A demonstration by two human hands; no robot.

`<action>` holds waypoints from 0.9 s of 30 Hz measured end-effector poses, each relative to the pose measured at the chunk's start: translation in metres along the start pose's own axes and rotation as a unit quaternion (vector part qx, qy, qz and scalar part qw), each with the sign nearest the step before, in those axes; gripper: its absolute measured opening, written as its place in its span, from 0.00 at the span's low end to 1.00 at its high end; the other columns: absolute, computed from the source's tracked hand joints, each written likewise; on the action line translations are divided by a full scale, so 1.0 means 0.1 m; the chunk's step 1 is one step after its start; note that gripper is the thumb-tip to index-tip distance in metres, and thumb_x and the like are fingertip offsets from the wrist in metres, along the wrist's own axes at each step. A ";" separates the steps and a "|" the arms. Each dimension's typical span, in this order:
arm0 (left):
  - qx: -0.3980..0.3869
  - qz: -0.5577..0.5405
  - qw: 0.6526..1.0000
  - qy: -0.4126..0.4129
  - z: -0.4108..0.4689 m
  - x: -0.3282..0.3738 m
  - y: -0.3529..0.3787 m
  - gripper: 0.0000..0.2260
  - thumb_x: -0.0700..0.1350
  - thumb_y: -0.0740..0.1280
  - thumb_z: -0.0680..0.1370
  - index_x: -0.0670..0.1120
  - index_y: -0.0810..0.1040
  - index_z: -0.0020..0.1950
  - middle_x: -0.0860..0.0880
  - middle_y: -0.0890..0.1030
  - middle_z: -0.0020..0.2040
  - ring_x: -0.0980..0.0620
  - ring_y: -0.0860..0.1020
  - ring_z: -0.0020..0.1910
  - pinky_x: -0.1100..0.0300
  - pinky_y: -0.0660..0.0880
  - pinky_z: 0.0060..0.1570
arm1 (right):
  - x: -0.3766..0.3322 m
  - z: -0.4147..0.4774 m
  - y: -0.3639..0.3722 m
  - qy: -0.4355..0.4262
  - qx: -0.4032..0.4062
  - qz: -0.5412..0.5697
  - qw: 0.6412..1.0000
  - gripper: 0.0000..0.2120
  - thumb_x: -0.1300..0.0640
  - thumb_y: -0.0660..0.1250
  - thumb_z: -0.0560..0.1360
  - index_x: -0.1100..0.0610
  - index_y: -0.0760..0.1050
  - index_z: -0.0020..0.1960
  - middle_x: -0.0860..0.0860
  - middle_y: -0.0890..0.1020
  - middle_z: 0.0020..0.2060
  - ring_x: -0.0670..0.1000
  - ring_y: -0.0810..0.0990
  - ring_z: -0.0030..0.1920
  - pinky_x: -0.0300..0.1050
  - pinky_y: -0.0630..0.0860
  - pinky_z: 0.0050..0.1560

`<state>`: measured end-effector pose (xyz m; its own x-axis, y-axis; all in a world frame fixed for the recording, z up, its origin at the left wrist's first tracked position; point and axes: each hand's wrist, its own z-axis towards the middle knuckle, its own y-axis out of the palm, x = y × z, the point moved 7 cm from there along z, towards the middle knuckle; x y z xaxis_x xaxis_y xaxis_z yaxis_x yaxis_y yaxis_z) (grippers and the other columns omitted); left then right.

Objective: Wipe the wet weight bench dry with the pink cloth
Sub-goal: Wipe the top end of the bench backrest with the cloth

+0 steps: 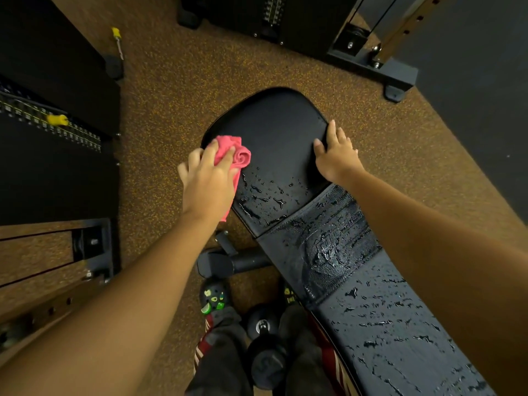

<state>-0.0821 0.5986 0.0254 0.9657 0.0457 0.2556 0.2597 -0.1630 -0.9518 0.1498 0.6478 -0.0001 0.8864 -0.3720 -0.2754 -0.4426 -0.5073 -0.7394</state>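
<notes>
The black padded weight bench (pixel 274 130) runs from the centre down to the bottom right. Its far rounded end looks dry and matte. Water beads cover the pad from the middle onward, thickest near the seam (pixel 323 244) and along the long section (pixel 400 332). My left hand (pixel 207 181) presses the bunched pink cloth (pixel 233 154) onto the bench's left edge near the far end. On the right edge of the far pad rests my right hand (pixel 335 157), fingers spread, holding nothing.
Black weight-stack machines stand at the left (pixel 51 155) and at the top (pixel 285 21), with a steel frame foot (pixel 397 81). A dumbbell (pixel 265 347) lies on the speckled brown floor between my feet, next to the bench's leg bar (pixel 228 262).
</notes>
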 end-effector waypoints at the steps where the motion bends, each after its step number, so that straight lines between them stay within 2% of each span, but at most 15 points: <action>1: -0.003 -0.001 1.000 -0.009 0.06 -0.01 -0.01 0.18 0.46 0.62 0.79 0.48 0.71 0.69 0.43 0.68 0.71 0.41 0.65 0.66 0.45 0.61 0.61 | 0.00 0.00 0.00 -0.001 0.001 0.000 1.000 0.29 0.47 0.47 0.82 0.54 0.40 0.77 0.55 0.47 0.77 0.58 0.45 0.76 0.56 0.42 0.73; 5: -0.021 -0.039 0.998 -0.035 0.24 -0.04 -0.03 0.19 0.46 0.61 0.80 0.48 0.68 0.71 0.44 0.65 0.72 0.43 0.63 0.68 0.48 0.60 0.65 | 0.01 0.00 0.00 -0.003 -0.003 0.009 1.000 0.28 0.47 0.48 0.82 0.53 0.40 0.77 0.54 0.47 0.77 0.56 0.45 0.76 0.56 0.41 0.73; 9: -0.014 -0.088 0.996 -0.014 -0.02 0.02 0.00 0.19 0.44 0.62 0.79 0.45 0.70 0.70 0.42 0.67 0.71 0.41 0.65 0.66 0.48 0.62 0.66 | 0.03 -0.01 -0.01 -0.001 -0.012 0.021 1.000 0.28 0.47 0.48 0.82 0.52 0.40 0.77 0.53 0.47 0.77 0.55 0.45 0.76 0.55 0.41 0.74; 11: -0.014 -0.100 0.995 0.010 -0.21 0.08 0.03 0.18 0.43 0.64 0.78 0.43 0.73 0.67 0.41 0.70 0.69 0.39 0.67 0.64 0.45 0.65 0.64 | 0.02 -0.01 -0.02 0.000 -0.016 0.023 1.000 0.29 0.46 0.48 0.82 0.52 0.40 0.77 0.54 0.47 0.77 0.55 0.45 0.76 0.55 0.41 0.74; 14: -0.010 -0.084 0.995 0.059 -0.35 0.12 0.06 0.17 0.40 0.69 0.74 0.41 0.77 0.62 0.38 0.76 0.63 0.36 0.74 0.57 0.41 0.72 0.55 | 0.02 -0.01 -0.03 0.002 -0.023 0.025 0.999 0.29 0.46 0.48 0.82 0.53 0.40 0.77 0.54 0.47 0.77 0.56 0.45 0.76 0.56 0.41 0.74; 17: -0.012 -0.053 0.995 0.082 -0.30 0.07 0.05 0.17 0.40 0.69 0.74 0.42 0.77 0.63 0.38 0.76 0.63 0.36 0.74 0.57 0.41 0.71 0.54 | 0.03 0.00 -0.03 0.001 -0.029 0.028 0.999 0.29 0.46 0.49 0.82 0.52 0.40 0.77 0.53 0.47 0.77 0.56 0.45 0.76 0.55 0.42 0.74; 22: 0.000 -0.047 0.999 0.003 0.04 -0.03 -0.08 0.18 0.43 0.63 0.79 0.43 0.71 0.69 0.42 0.68 0.71 0.40 0.67 0.65 0.47 0.65 0.64 | 0.03 -0.01 -0.04 -0.001 -0.032 0.031 0.999 0.29 0.45 0.48 0.82 0.52 0.40 0.77 0.53 0.48 0.77 0.56 0.46 0.76 0.55 0.43 0.75; 27: 0.009 -0.060 0.998 -0.005 -0.01 0.02 -0.08 0.18 0.42 0.64 0.78 0.43 0.73 0.68 0.43 0.72 0.67 0.40 0.70 0.59 0.49 0.69 0.59 | 0.04 -0.01 -0.08 0.002 -0.046 0.034 0.998 0.28 0.45 0.47 0.82 0.52 0.41 0.77 0.53 0.48 0.77 0.56 0.46 0.76 0.54 0.44 0.75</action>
<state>-0.0821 0.5988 0.0341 0.9272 0.0738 0.3671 0.3741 -0.1387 -0.9170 0.1571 0.6495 0.0046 0.8536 -0.4106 -0.3205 -0.5123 -0.5500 -0.6596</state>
